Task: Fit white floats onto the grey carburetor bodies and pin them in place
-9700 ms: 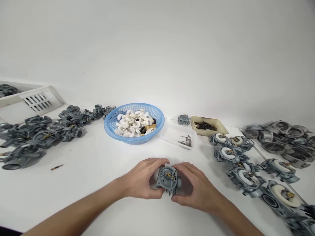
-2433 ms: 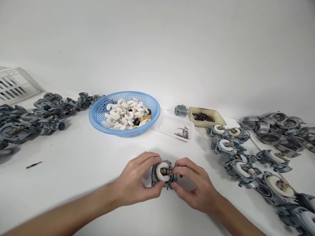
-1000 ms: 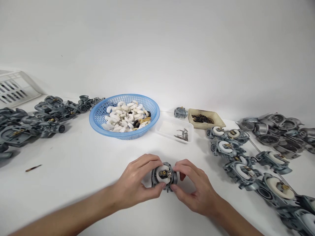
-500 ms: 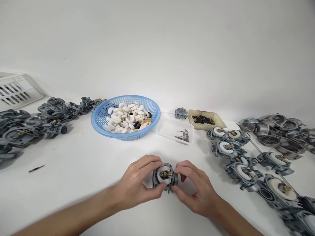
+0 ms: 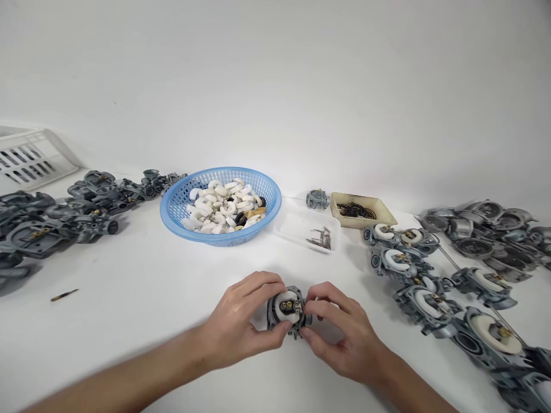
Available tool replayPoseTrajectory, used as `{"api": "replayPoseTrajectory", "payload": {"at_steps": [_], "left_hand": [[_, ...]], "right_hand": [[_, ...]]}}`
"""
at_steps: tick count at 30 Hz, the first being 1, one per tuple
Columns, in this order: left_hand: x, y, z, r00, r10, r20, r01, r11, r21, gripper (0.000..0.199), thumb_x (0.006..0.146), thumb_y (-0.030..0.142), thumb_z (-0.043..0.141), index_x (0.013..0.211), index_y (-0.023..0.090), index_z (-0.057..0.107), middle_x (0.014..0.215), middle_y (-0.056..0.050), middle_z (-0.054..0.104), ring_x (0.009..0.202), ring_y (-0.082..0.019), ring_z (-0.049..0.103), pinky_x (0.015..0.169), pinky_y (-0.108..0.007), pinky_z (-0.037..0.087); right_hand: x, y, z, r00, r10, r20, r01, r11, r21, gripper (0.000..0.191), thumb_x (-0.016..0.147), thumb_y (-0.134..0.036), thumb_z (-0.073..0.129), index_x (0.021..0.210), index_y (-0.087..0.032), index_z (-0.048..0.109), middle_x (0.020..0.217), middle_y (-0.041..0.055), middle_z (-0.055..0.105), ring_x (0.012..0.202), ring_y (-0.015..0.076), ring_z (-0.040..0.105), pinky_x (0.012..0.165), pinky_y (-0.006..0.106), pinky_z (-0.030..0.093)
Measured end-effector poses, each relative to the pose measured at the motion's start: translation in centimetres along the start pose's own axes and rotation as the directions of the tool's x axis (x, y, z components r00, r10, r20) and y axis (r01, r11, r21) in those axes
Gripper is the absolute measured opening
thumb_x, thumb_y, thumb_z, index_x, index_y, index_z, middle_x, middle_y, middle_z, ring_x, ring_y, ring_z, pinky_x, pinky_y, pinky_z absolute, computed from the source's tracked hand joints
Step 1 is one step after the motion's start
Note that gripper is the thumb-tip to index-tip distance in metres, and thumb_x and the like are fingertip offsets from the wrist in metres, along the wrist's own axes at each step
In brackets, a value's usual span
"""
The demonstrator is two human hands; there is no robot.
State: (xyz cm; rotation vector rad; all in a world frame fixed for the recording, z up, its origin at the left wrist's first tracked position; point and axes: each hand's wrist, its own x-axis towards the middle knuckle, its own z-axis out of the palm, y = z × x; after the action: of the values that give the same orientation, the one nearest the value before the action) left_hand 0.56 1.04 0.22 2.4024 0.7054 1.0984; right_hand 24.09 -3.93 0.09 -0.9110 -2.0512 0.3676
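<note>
A grey metal carburetor body (image 5: 296,330) rests on the white table, its open side up, with a white C-shaped float (image 5: 280,307) and small brass parts inside. My left hand (image 5: 247,315) grips its left side, fingers at the top edge and thumb at the lower edge by the float. On the right side, my right hand (image 5: 344,330) touches the body with bent fingers near the float's hinge end and the thumb lower down. Whether a small pin is between those fingers is too small to tell.
Behind stands a blue basket (image 5: 166,215) of white floats, beside a clear tray (image 5: 288,229) of metal pins and a beige tray (image 5: 385,213) of black rings. Carburetor bodies (image 5: 37,238) lie left, others with floats (image 5: 430,304) right, near metal bowls (image 5: 473,246). A small screwdriver-like tool (image 5: 64,295) lies left.
My right hand's fingers have shifted slightly inward over the body's right edge, towards the float's hinge end. My left hand holds the same place.
</note>
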Motion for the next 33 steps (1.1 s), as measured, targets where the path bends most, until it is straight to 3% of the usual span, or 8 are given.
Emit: {"api": "replayPoseTrajectory", "payload": {"at_steps": [10,33], "left_hand": [[0.11,0.01,0.02,0.999,0.024,-0.023,-0.023,0.999,0.024,0.038,0.084,0.021,0.073,0.121,0.019,0.063,0.113,-0.010,0.071,0.099,-0.022,0.070,0.086,-0.032,0.060],[0.18,-0.10,-0.04,0.999,0.036,-0.013,-0.036,0.999,0.013,0.040,0.083,0.021,0.074,0.122,0.019,0.063,0.112,-0.012,0.070,0.097,-0.023,0.070,0.085,-0.034,0.062]], "right_hand": [[-0.25,0.20,0.07,0.998,0.058,-0.011,-0.058,0.998,-0.007,0.031,0.091,-0.015,0.062,0.121,-0.021,0.058,0.103,0.0077,0.063,0.073,0.0158,0.057,0.062,0.029,0.055],[-0.52,0.68,0.48,0.994,0.109,-0.012,-0.108,0.992,0.058,0.025,0.097,-0.017,0.062,0.122,-0.021,0.063,0.105,0.0082,0.062,0.069,0.0140,0.058,0.061,0.028,0.058]]}}
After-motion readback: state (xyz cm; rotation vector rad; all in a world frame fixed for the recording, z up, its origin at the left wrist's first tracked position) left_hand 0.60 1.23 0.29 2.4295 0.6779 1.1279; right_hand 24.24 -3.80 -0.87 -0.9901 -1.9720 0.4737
